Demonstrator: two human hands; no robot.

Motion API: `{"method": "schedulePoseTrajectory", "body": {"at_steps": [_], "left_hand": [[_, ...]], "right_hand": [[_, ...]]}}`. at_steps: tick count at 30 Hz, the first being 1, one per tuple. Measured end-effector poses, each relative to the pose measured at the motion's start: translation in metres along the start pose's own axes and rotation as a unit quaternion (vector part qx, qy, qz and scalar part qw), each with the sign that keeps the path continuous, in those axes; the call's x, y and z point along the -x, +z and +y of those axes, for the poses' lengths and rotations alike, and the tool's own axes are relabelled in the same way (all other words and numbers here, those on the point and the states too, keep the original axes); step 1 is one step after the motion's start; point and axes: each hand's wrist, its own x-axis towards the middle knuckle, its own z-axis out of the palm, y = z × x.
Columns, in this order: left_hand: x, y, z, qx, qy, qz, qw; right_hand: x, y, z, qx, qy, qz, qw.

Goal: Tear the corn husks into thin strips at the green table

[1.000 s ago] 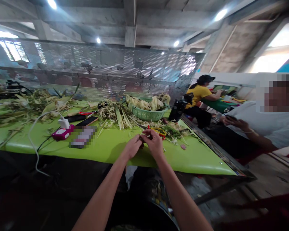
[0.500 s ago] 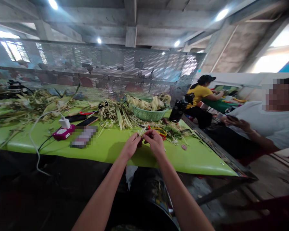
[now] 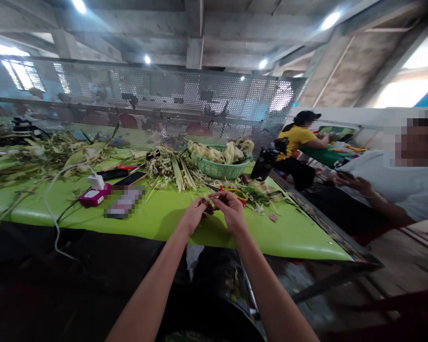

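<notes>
Close together above the front of the green table [image 3: 281, 242], my two hands meet fingertip to fingertip. My left hand [image 3: 192, 217] is closed on a small dark reddish-brown piece [image 3: 209, 207], whose kind I cannot make out. Fingers pinched, my right hand [image 3: 231, 211] touches the top of that piece, where a thin pale strip shows. Just behind my right hand lie scissors with yellow and red handles [image 3: 239, 194], partly hidden. Beyond my hands, pale dried corn husk strips [image 3: 181, 175] lie in a heap.
A green basket [image 3: 221, 170] of husks stands behind, beside a black bottle-like object [image 3: 262, 164]. Left are a phone [image 3: 130, 179], a magenta power socket [image 3: 94, 194] with a white cable, and more husks [image 3: 53, 152]. Two people [image 3: 388, 185] sit at the right.
The pale strips that stood up between my fingertips show less. More of the dark reddish piece is visible, and my right fingers have shifted slightly over it.
</notes>
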Motion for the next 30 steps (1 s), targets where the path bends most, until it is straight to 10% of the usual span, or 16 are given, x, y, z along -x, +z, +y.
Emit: {"method": "schedulePoseTrajectory", "body": {"at_steps": [30], "left_hand": [[-0.0034, 0.0006, -0.0055, 0.023, 0.039, 0.055, 0.997]], "right_hand": [[0.0014, 0.0017, 0.0054, 0.211, -0.102, 0.0, 0.972]]}}
